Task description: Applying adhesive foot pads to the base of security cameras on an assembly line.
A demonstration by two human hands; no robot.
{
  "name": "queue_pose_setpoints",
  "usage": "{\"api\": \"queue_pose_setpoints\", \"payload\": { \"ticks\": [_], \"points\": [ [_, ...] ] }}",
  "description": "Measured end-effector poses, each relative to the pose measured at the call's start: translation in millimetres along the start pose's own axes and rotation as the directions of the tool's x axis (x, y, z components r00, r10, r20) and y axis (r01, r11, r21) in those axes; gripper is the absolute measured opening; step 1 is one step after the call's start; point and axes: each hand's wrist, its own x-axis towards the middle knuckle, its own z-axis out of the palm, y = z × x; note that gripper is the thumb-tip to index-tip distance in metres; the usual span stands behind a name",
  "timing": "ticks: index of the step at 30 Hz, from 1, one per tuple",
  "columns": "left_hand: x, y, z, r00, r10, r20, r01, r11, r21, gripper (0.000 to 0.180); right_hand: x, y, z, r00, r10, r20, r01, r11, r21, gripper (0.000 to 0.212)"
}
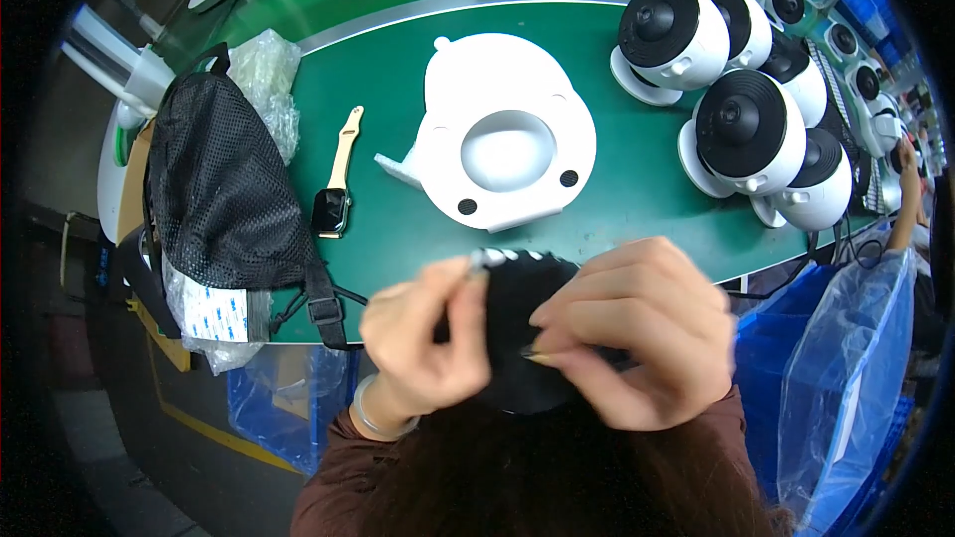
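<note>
The held piece (512, 313) was black, flecked with white along its upper edge. The tabletop (637, 194) was green, the large housing (502, 70) white with two black dots (568, 179), the watch strap (344, 154) pale gold, the mesh bag (224, 174) black, the sleeve (336, 477) maroon.

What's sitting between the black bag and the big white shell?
In the head view, a watch lies between the bag and the shell on the green table, with clear wrap beside the bag's upper part.
</note>
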Motion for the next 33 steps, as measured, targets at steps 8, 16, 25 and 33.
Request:
{"api": "queue_pose_setpoints", "payload": {
  "ticks": [8, 16, 25, 33],
  "points": [
    [10.1, -13.4, 2.1, 0.973, -0.232, -0.013, 0.228, 0.962, -0.147, 0.011, 41.2, 49.2, -17.3, 0.95, 0.287, -0.12, -0.29, 0.957, -0.009, 0.012],
    [12.7, -18.1, 10.7, 0.981, -0.196, 0.004, 0.187, 0.931, -0.314, 0.011, 45.2, 42.8, -14.8, 0.939, 0.298, -0.174, -0.317, 0.944, -0.091, 0.012],
    [13.2, -18.4, 7.0, 0.979, -0.205, 0.007, 0.196, 0.927, -0.318, 0.012, 47.8, 38.6, -14.3, 0.92, 0.367, -0.137, -0.376, 0.925, -0.053, 0.012],
    [12.4, -19.0, 8.1, 0.982, -0.189, -0.005, 0.177, 0.928, -0.328, 0.013, 47.2, 35.2, -9.3, 0.922, 0.346, -0.173, -0.371, 0.918, -0.142, 0.012]
  ]
}}
